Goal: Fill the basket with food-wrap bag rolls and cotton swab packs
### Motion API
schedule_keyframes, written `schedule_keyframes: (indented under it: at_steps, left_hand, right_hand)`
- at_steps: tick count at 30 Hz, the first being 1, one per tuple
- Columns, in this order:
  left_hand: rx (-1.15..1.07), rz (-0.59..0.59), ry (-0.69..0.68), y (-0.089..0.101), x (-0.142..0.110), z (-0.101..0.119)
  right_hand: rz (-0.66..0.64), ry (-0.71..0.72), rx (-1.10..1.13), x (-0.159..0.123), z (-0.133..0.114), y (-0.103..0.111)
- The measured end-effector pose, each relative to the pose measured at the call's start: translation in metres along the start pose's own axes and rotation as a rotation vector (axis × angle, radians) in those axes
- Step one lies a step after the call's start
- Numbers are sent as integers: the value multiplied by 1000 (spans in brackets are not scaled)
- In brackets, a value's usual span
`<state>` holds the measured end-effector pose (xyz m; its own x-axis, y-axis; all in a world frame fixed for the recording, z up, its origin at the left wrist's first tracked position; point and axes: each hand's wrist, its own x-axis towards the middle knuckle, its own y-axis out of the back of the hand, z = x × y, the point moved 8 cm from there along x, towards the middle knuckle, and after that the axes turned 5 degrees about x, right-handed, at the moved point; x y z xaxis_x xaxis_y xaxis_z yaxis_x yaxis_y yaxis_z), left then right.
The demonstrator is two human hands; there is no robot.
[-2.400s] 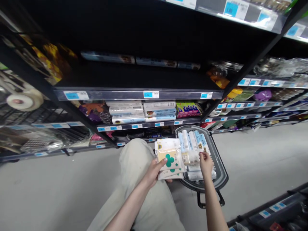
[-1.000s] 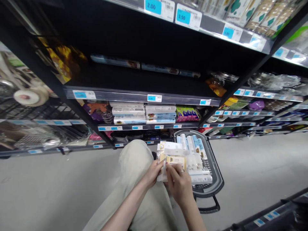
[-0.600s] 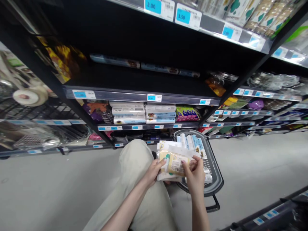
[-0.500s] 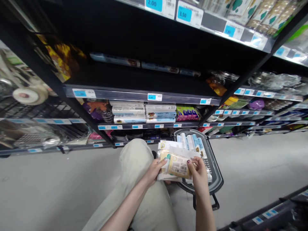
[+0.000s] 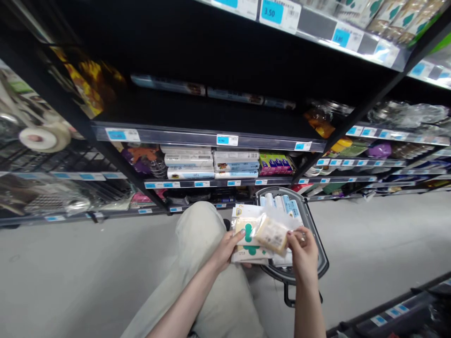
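Note:
My left hand (image 5: 224, 251) grips a small stack of flat clear packets (image 5: 243, 254) with pale yellow contents and green printed shapes, its thumb lying across the top one. Between the thumb and fingers of my right hand (image 5: 303, 251) is the edge of a single flat packet (image 5: 272, 233), tilted, with a blurred label facing up. That packet overlaps the right side of the stack; what exactly the packets contain I cannot make out. Both hands are above my knee and a dark grey shopping basket (image 5: 319, 234), in which white and blue rolls (image 5: 282, 203) lie.
Ahead stands a black shelf unit with price tags along its edges (image 5: 197, 134). Rolls (image 5: 188, 162) and purple-green boxes (image 5: 275, 163) fill part of a lower shelf. Kitchen tools (image 5: 42, 138) hang at left. Another shelf edge (image 5: 394, 312) juts in at lower right.
My right hand has moved right with the single packet, which now tilts and shows more of the green-printed stack beneath. My left hand stays nearly in place. The view shifts slightly.

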<state>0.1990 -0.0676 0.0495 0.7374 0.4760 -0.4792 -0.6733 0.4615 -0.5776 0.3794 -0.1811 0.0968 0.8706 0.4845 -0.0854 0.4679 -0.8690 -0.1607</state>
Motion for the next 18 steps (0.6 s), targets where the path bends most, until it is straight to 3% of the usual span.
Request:
schedule_keyframes:
  at_steps: [3, 7, 13, 18]
  left_hand:
    - [-47, 13, -13, 1, -1, 3]
    - [-68, 26, -19, 2, 0, 5]
    - [-65, 34, -7, 3, 1, 2]
    - [-62, 59, 12, 4, 1, 2]
  right_hand:
    - [264, 63, 37, 26, 10, 49]
    - [331, -32, -100, 60, 65, 87]
    - [321, -311, -489, 68, 179, 102]
    - [288, -404, -763, 68, 220, 97]
